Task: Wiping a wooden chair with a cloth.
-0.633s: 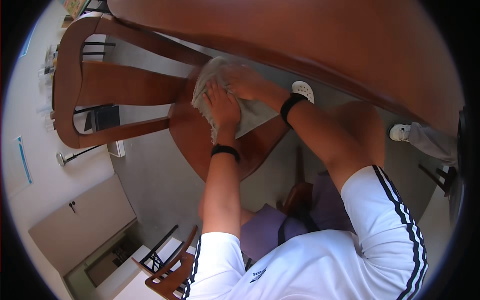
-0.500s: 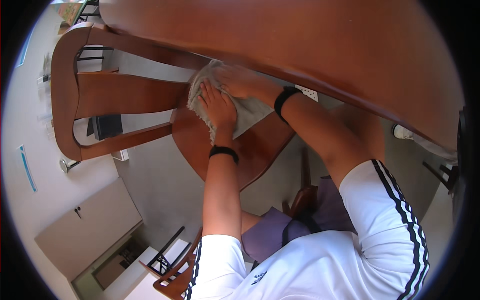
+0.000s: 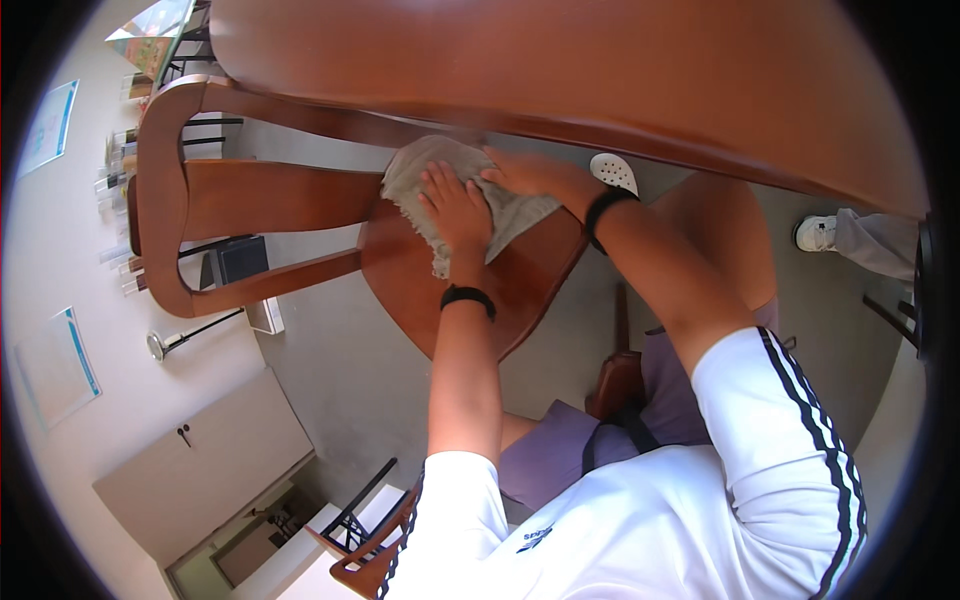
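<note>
A grey-beige cloth [image 3: 512, 215] with a frayed edge lies spread over the seat [image 3: 400, 275] of a reddish-brown wooden chair. Flat on the cloth rests my left hand [image 3: 459, 212], its fingers stretched out. My right hand [image 3: 522, 172] also presses on the cloth, farther toward the seat's right side, with fingers extended and slightly blurred. Black bands circle both wrists. The chair's slatted backrest [image 3: 285, 197] reaches out to the left.
A polished wooden tabletop [image 3: 560, 65] overhangs the chair's far side. Beneath its edge show a white clog [image 3: 614, 172] and, at right, another person's shoe [image 3: 816, 233]. A dark box [image 3: 240, 268] stands behind the backrest; a cabinet door [image 3: 205, 465] is lower left.
My right hand has slid rightward on the cloth, away from my left hand. The whole view has shifted a little, so the chair appears farther right and the white clog shows more.
</note>
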`<state>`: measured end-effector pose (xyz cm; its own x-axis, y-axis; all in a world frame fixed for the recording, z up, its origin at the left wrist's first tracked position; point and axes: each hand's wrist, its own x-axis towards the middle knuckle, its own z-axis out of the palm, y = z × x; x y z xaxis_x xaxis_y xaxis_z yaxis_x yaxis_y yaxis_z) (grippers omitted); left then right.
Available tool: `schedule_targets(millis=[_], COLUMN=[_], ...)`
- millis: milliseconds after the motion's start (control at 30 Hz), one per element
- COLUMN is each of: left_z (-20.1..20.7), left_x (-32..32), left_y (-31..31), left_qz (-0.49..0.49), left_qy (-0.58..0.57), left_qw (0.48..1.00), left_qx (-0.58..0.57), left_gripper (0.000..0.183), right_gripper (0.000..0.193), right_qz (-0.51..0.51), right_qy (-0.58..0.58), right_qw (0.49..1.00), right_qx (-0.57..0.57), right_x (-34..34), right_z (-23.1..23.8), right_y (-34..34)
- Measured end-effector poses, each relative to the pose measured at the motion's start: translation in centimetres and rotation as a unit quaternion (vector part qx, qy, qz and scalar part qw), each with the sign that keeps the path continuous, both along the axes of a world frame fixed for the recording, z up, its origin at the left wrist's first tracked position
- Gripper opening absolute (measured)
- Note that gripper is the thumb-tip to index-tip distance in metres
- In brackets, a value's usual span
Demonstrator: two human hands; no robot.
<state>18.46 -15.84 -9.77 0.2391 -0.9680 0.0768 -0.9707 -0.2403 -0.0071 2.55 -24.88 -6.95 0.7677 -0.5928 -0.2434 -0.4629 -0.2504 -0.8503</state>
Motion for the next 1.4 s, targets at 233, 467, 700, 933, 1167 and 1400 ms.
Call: schedule_targets(millis=[233, 467, 700, 933, 1167, 1400], left_z=[-0.1, 1.5, 1.8, 1.3, 0.6, 0.3], left_x=[-10.1, -13.5, -11.9, -6.7, 3.2, 9.8], left_y=[3.6, 8.6, 9.6, 9.4, 13.9, 13.0], left_qz=[-0.076, -0.107, -0.119, -0.028, 0.096, 0.147], left_qy=[0.006, 0.044, 0.091, 0.110, 0.036, 0.095], left_qw=[0.997, 0.993, 0.988, 0.993, 0.995, 0.984], left_qx=[-0.010, 0.000, -0.027, -0.016, -0.003, -0.032], left_gripper=[0.056, 0.056, 0.054, 0.054, 0.056, 0.053], right_gripper=[0.054, 0.057, 0.059, 0.054, 0.055, 0.055], right_qz=[-0.190, -0.280, -0.156, -0.036, 0.160, 0.108], right_qy=[0.020, 0.064, 0.161, 0.150, 0.123, -0.023], right_qw=[0.980, 0.929, 0.911, 0.894, 0.895, 0.921], right_qx=[-0.051, -0.234, -0.348, -0.420, -0.398, -0.372], right_x=[-7.8, -9.6, -9.1, -4.4, 5.9, 12.8], right_z=[-2.3, -5.0, -2.6, -3.0, 1.4, -3.7], right_y=[8.9, 16.2, 14.3, 11.0, 11.1, 12.2])
